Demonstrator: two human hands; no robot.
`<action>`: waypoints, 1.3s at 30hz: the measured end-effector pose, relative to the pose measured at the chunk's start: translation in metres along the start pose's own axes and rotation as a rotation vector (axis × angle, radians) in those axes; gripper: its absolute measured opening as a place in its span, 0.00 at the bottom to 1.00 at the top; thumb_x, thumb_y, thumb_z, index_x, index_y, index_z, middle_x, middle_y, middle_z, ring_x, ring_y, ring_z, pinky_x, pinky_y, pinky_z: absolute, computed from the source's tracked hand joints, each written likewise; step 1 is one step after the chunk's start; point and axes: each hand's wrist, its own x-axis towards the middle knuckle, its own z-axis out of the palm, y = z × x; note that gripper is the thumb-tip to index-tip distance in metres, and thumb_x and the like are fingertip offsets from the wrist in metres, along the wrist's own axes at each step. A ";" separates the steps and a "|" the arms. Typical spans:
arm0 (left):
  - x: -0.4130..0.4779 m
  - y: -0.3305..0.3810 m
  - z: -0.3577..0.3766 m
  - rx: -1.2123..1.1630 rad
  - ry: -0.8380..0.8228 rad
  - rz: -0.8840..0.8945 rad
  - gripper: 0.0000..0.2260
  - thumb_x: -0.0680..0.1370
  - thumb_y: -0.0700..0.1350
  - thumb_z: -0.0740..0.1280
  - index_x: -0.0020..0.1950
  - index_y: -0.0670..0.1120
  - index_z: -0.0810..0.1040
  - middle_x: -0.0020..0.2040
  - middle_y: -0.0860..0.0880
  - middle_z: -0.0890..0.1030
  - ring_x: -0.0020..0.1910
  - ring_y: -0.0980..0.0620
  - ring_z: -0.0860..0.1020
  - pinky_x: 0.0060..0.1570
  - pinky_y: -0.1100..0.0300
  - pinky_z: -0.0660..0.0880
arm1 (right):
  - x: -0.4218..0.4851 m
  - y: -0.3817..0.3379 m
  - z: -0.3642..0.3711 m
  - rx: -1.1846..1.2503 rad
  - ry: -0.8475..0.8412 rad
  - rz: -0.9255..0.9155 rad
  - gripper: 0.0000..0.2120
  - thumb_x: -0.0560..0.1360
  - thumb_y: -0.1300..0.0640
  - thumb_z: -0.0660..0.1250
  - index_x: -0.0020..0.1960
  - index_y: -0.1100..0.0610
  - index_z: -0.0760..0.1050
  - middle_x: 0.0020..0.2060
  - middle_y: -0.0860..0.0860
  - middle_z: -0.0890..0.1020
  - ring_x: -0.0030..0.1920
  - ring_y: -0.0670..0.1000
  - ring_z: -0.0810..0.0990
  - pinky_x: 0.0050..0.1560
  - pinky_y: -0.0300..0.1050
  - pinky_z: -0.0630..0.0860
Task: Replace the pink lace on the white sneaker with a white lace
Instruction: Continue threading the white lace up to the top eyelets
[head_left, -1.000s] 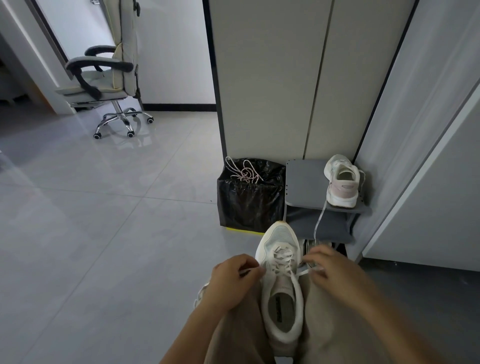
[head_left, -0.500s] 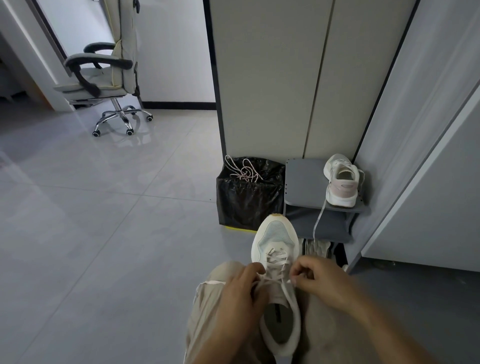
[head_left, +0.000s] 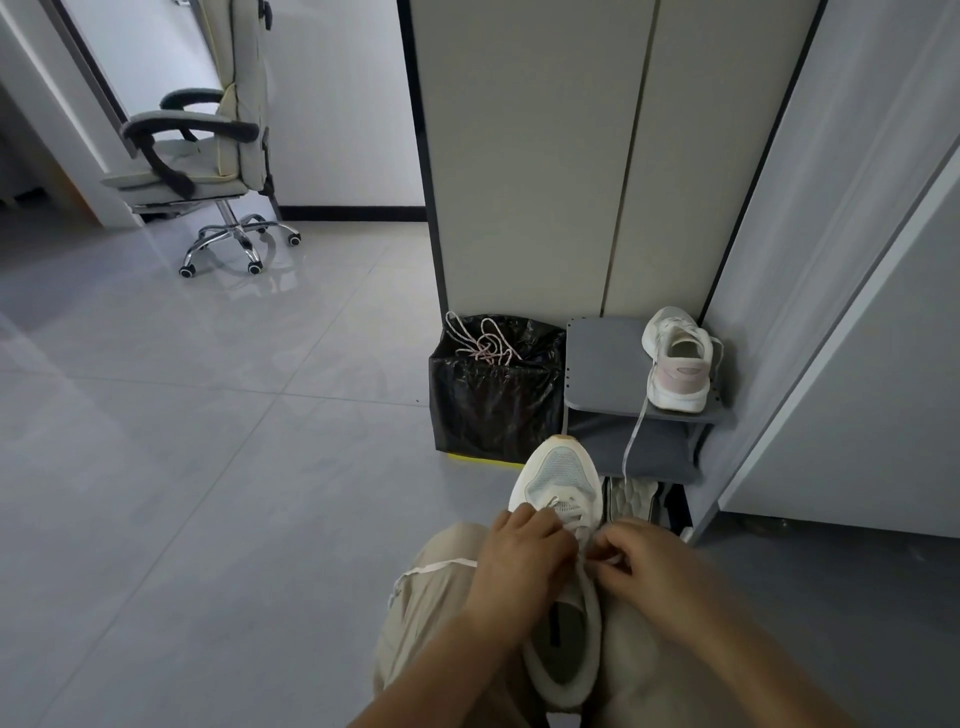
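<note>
A white sneaker (head_left: 562, 478) lies between my knees, toe pointing away, with a white lace (head_left: 569, 514) threaded through its eyelets. My left hand (head_left: 519, 561) and my right hand (head_left: 649, 566) meet over the upper eyelets, fingers curled, each pinching a lace end. One end of the white lace (head_left: 436, 567) trails over my left knee. The pink lace (head_left: 485, 343) lies bundled on top of the black-lined bin (head_left: 493, 410).
A second white sneaker (head_left: 678, 358) with a pink heel stands on a grey shoe rack (head_left: 602, 364), its lace hanging down. Cabinet panels rise behind. An office chair (head_left: 208, 150) stands far left on the tiled floor.
Both hands have moved inward from the sneaker's sides and now meet over its upper eyelets. The sneaker has shifted slightly on my lap.
</note>
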 end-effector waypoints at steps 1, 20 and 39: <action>-0.002 -0.001 0.001 0.005 0.022 0.003 0.08 0.68 0.49 0.61 0.32 0.54 0.78 0.33 0.58 0.75 0.34 0.58 0.72 0.37 0.68 0.63 | 0.001 0.001 0.001 0.000 0.013 -0.009 0.05 0.75 0.53 0.66 0.49 0.51 0.78 0.44 0.42 0.75 0.45 0.40 0.75 0.47 0.35 0.72; -0.037 0.003 -0.014 -0.130 -0.044 -0.313 0.13 0.70 0.56 0.62 0.52 0.53 0.72 0.40 0.58 0.78 0.38 0.57 0.78 0.35 0.68 0.63 | -0.006 0.000 0.015 -0.154 0.047 -0.064 0.20 0.70 0.34 0.58 0.54 0.46 0.70 0.51 0.39 0.70 0.50 0.40 0.73 0.50 0.36 0.71; -0.036 0.003 -0.017 -0.046 -0.096 -0.265 0.15 0.71 0.58 0.64 0.55 0.56 0.69 0.52 0.56 0.71 0.50 0.55 0.72 0.49 0.63 0.69 | -0.013 -0.010 0.017 -0.156 0.119 -0.054 0.07 0.73 0.48 0.64 0.43 0.45 0.65 0.34 0.37 0.66 0.37 0.37 0.68 0.36 0.31 0.62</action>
